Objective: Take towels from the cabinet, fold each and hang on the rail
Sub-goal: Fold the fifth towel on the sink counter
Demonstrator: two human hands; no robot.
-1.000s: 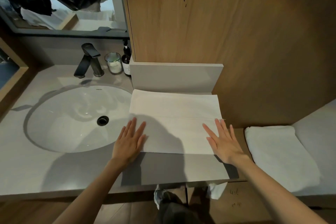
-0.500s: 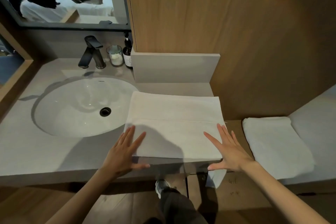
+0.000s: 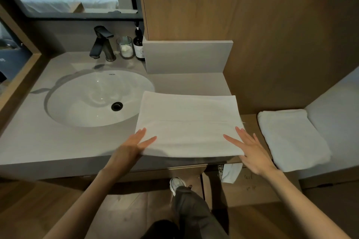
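Your left hand (image 3: 132, 145) and right hand (image 3: 252, 151) have slid off the top of the towel (image 3: 186, 122) to its near corners. Fingers are straight, thumbs on top. You've dragged it so it overhangs the counter (image 3: 58, 141) edge, so I'd guess it's folded and ready for the rail. Sink (image 3: 77, 103): just the drain. The glass (image 3: 125, 48) behind has something white in it.

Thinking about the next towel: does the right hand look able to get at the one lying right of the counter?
Probably yes: the right hand is open at the counter towel's near corner, and nothing stands between it and the second towel.
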